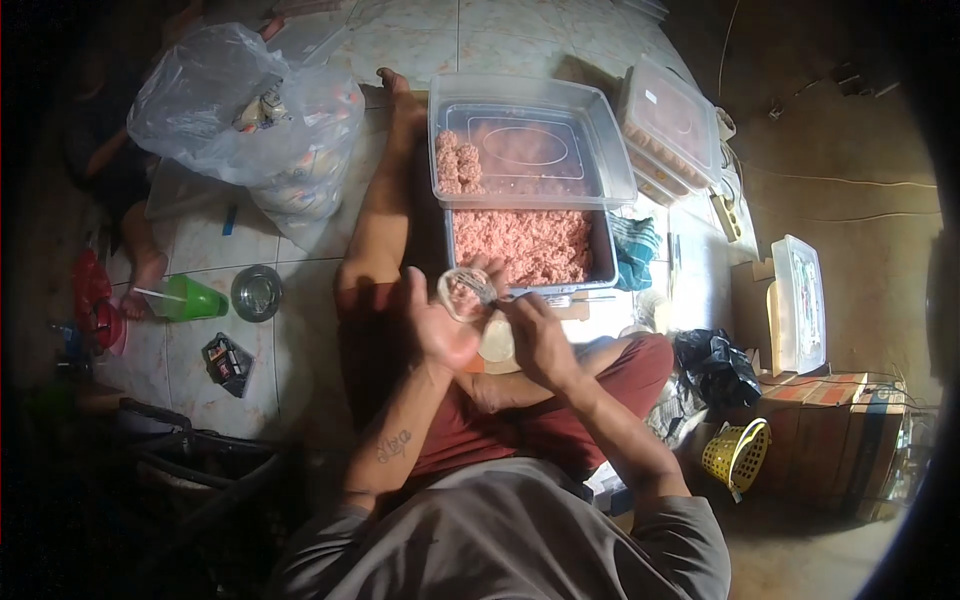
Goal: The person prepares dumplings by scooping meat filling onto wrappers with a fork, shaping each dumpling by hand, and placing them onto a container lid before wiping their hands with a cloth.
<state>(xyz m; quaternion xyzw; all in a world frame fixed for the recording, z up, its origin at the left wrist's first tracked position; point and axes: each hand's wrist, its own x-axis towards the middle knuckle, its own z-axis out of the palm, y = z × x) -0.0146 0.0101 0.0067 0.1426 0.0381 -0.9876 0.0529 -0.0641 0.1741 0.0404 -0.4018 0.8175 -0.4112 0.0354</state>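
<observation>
On the upturned palm of my left hand (pixel 445 335) rests a thin round dough wrapper (pixel 446 294) with pink minced meat on it. My right hand (pixel 540 340) grips a small spoon-like metal tool (pixel 480 286), its head against the meat; its exact kind is unclear. Below the hands, near my lap, lie more pale round wrappers (pixel 497 341). Just beyond them stands a grey tub of pink minced meat (pixel 525 245). Across its far part sits a clear plastic tray (pixel 610 180), where several lumpy meat-filled pieces (pixel 458 165) line the left side.
Lidded clear containers (pixel 672 120) are stacked at right, near a teal cloth (pixel 636 250). A large plastic bag (pixel 300 140), a green cup (pixel 195 298) and a glass ashtray (pixel 257 293) are at left. A yellow basket (pixel 735 455) stands lower right. Another person's foot (pixel 148 270) shows left.
</observation>
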